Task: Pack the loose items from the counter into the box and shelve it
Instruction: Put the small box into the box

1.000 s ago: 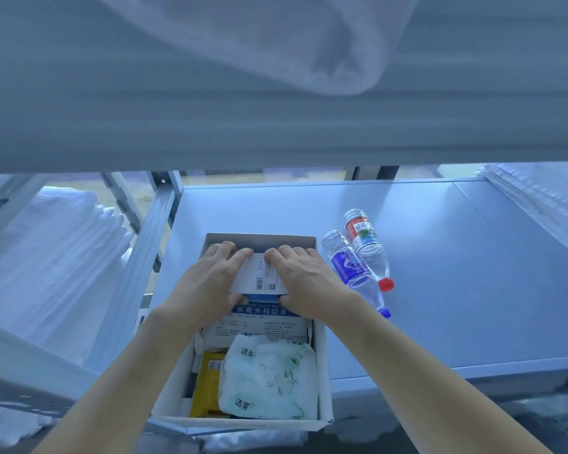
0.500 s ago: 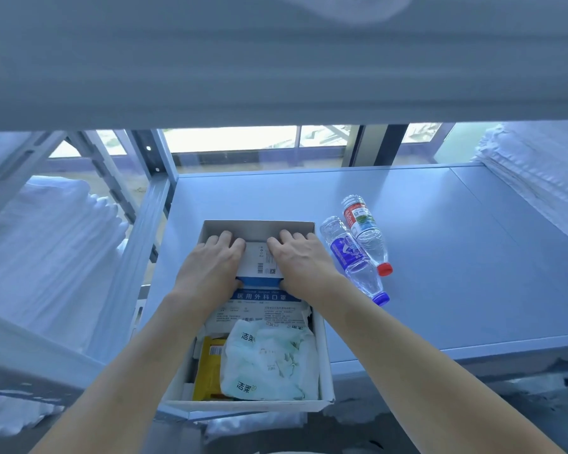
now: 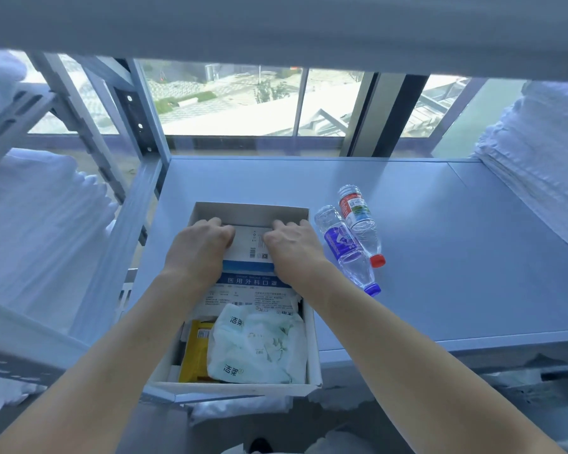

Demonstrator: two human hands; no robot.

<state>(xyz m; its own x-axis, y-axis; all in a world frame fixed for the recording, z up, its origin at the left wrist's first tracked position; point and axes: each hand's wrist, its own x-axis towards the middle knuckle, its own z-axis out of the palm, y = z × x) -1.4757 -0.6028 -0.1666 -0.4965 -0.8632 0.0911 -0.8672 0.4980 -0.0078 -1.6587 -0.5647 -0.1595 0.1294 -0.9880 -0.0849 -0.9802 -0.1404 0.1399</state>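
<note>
Since the earlier frame, both hands have slid further toward the far wall of the box, and my view has tipped up to show the window beyond the shelf [image 3: 407,257].

Biggest first: the shelf fills the middle of the frame, with stacked white linens [image 3: 538,178] at the right edge. The box [image 3: 312,348] sits at lower centre, its near end overhanging the shelf's front lip. Inside, a green-and-white tissue pack [image 3: 259,345] lies nearest me, a yellow packet [image 3: 194,352] beside it, and a blue-and-white mask carton [image 3: 253,257] at the far end. My left hand [image 3: 200,247] and right hand [image 3: 292,247] each have fingers curled over the carton's far edge, clamped on it. Two water bottles [image 3: 351,244] lie just right of the box, on the shelf.

My worry: the box could tip off the lip if I press down near its front, since that end hangs unsupported. I also judge the bottles may roll if nudged.
</note>
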